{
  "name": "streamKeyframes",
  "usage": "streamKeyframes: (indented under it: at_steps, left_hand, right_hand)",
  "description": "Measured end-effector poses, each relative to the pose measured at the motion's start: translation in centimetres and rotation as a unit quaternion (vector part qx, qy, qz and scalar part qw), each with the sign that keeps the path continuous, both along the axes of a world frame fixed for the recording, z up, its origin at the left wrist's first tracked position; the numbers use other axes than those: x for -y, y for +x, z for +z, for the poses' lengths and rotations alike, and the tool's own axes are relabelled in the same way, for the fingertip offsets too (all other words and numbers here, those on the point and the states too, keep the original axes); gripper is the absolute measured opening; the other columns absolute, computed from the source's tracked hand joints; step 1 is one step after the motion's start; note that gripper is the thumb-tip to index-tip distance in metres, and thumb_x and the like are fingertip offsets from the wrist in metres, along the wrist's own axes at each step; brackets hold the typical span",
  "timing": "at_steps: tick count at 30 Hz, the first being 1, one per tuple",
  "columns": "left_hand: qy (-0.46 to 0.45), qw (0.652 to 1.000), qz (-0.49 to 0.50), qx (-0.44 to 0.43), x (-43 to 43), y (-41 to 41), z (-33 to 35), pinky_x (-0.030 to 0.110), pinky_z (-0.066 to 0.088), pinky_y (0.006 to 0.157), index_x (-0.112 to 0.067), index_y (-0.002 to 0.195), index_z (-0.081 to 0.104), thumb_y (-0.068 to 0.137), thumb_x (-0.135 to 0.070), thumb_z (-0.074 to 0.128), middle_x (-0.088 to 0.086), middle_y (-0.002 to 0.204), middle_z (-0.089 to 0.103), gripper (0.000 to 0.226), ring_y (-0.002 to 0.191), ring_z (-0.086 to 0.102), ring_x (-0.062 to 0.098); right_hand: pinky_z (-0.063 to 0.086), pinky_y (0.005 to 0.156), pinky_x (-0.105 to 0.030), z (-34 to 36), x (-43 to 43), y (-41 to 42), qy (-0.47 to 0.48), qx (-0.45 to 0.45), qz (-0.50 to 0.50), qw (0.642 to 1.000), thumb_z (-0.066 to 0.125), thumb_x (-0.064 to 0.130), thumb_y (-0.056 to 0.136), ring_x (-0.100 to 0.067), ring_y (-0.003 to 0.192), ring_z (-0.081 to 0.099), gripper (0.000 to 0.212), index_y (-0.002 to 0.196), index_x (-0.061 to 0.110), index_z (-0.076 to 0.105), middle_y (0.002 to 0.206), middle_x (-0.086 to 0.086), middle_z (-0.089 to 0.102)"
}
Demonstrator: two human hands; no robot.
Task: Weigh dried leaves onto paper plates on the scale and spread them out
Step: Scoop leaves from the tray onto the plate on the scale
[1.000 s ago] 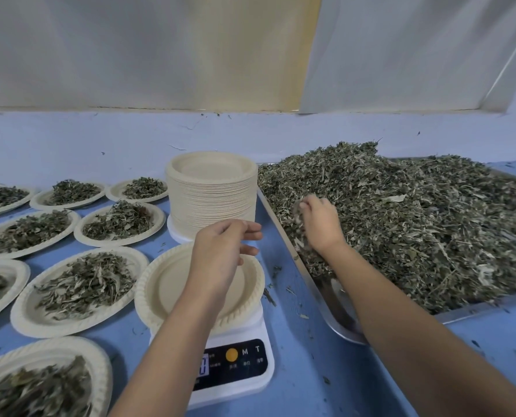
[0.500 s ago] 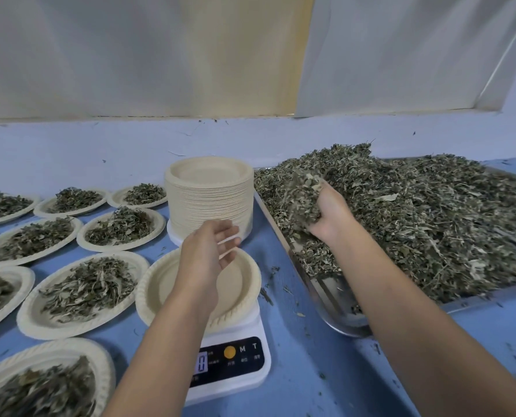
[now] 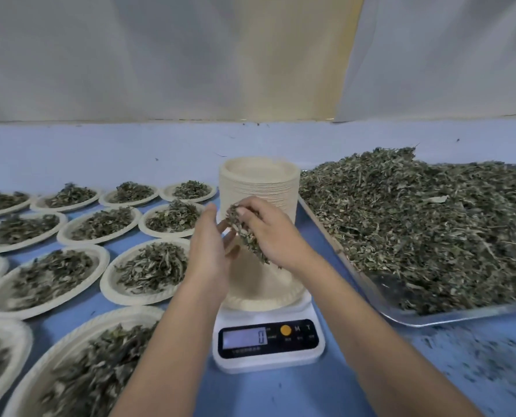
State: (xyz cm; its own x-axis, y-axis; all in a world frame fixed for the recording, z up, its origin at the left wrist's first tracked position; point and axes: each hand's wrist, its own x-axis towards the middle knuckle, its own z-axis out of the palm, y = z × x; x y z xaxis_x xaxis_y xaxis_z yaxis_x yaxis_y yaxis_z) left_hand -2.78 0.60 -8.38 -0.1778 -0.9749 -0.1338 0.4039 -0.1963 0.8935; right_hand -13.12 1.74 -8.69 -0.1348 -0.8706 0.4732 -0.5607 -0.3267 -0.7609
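- Near the front edge of the worktop (image 3: 281, 392), a paper plate (image 3: 265, 293) sits on the scale (image 3: 268, 341), whose display reads 0.
- Above that plate, the right hand (image 3: 273, 236) grips a clump of dried leaves (image 3: 244, 236).
- The left hand (image 3: 210, 245) is just beside the clump, fingers straight, holding nothing.
- A stack of plates (image 3: 259, 182) stands behind the scale.
- A tray (image 3: 449, 319) heaped with leaves fills the right side.
- Filled plates (image 3: 148, 269) cover the left side.

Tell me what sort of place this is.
Likely a small herb or tea portioning workstation: a digital scale, a metal tray heaped with dried leaves, and rows of leaf-filled paper plates across a blue table.
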Motion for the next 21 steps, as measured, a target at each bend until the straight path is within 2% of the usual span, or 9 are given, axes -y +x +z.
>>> streamKeyframes:
  at_steps: [3,5,6,8,9,11,13,17,21]
  left_hand:
    - [-0.004,1.000,-0.005,0.021,0.29,-0.44,-0.09,0.037,0.049,0.087,-0.026,0.102,0.062,0.097,-0.044,0.043,0.003,0.098,0.065,0.027,0.096,0.061,0.020]
    - [-0.020,0.998,0.005,0.059,0.57,-0.60,-0.19,0.039,0.045,0.097,-0.027,0.102,0.062,0.097,-0.043,0.042,0.001,0.105,0.065,0.026,0.106,0.059,0.019]
    - [-0.033,0.997,0.014,0.071,0.68,-0.57,-0.18,0.036,0.045,0.094,-0.028,0.096,0.063,0.098,-0.041,0.042,-0.002,0.102,0.065,0.024,0.103,0.058,0.017]
    - [-0.054,0.995,0.028,0.080,0.87,-0.49,-0.09,0.029,0.045,0.078,-0.027,0.089,0.061,0.099,-0.037,0.041,-0.007,0.093,0.063,0.025,0.091,0.058,0.010]
    - [-0.059,0.994,0.030,0.083,0.98,-0.45,-0.05,0.027,0.043,0.073,-0.027,0.094,0.062,0.099,-0.037,0.040,-0.008,0.093,0.062,0.025,0.088,0.056,0.007]
    - [-0.063,0.993,0.029,0.098,1.00,-0.36,0.06,0.025,0.039,0.068,-0.023,0.109,0.060,0.100,-0.037,0.038,-0.008,0.097,0.060,0.028,0.089,0.054,0.005]
    - [-0.057,0.992,0.027,0.113,0.97,-0.20,0.18,0.023,0.035,0.063,-0.019,0.115,0.057,0.100,-0.036,0.037,-0.005,0.102,0.060,0.031,0.094,0.055,0.008]
    - [-0.032,0.993,0.029,0.110,0.78,0.17,0.44,0.027,0.031,0.082,-0.014,0.116,0.057,0.098,-0.028,0.039,0.003,0.120,0.058,0.029,0.116,0.052,0.018]
    - [-0.034,0.992,0.031,0.120,0.61,0.18,0.68,0.029,0.032,0.086,-0.016,0.115,0.057,0.097,-0.023,0.040,0.001,0.121,0.058,0.025,0.115,0.051,0.017]
  right_hand:
    - [0.039,0.088,-0.031,-0.28,0.18,0.25,-0.017,-0.108,0.004,0.994,0.050,0.010,0.097,-0.023,0.099,0.054,0.022,0.109,0.003,0.068,0.103,-0.013,0.066]
    - [0.038,0.089,-0.027,-0.29,-0.01,0.04,-0.023,-0.128,0.004,0.992,0.050,0.010,0.097,-0.021,0.102,0.055,0.024,0.112,0.006,0.068,0.106,-0.012,0.067]
    - [0.038,0.088,-0.024,-0.27,-0.11,-0.11,-0.025,-0.130,0.003,0.991,0.051,0.010,0.097,-0.020,0.102,0.055,0.024,0.112,0.007,0.069,0.107,-0.010,0.068]
    - [0.036,0.084,-0.016,-0.18,-0.23,-0.38,-0.022,-0.125,-0.003,0.992,0.052,0.012,0.096,-0.016,0.102,0.056,0.023,0.112,0.009,0.069,0.107,-0.007,0.068]
    - [0.036,0.083,-0.014,-0.10,-0.28,-0.42,-0.020,-0.117,-0.003,0.993,0.053,0.013,0.096,-0.014,0.102,0.056,0.023,0.111,0.010,0.070,0.107,-0.005,0.068]
    - [0.039,0.088,-0.018,0.03,-0.33,-0.34,-0.009,-0.086,-0.001,0.996,0.056,0.016,0.095,-0.013,0.102,0.057,0.021,0.110,0.013,0.071,0.107,-0.004,0.069]
    - [0.043,0.092,-0.025,0.05,-0.36,-0.31,0.005,-0.065,-0.006,0.998,0.059,0.017,0.093,-0.013,0.103,0.059,0.020,0.107,0.014,0.072,0.106,-0.003,0.069]
    - [0.040,0.077,-0.007,-0.14,-0.44,-0.55,0.021,-0.074,-0.028,0.997,0.063,0.015,0.089,-0.001,0.088,0.059,0.016,0.100,0.013,0.075,0.099,0.002,0.073]
    - [0.045,0.081,-0.019,0.17,-0.47,-0.46,0.025,-0.043,-0.040,0.998,0.064,0.018,0.089,-0.008,0.089,0.063,0.015,0.099,0.016,0.076,0.093,0.004,0.073]
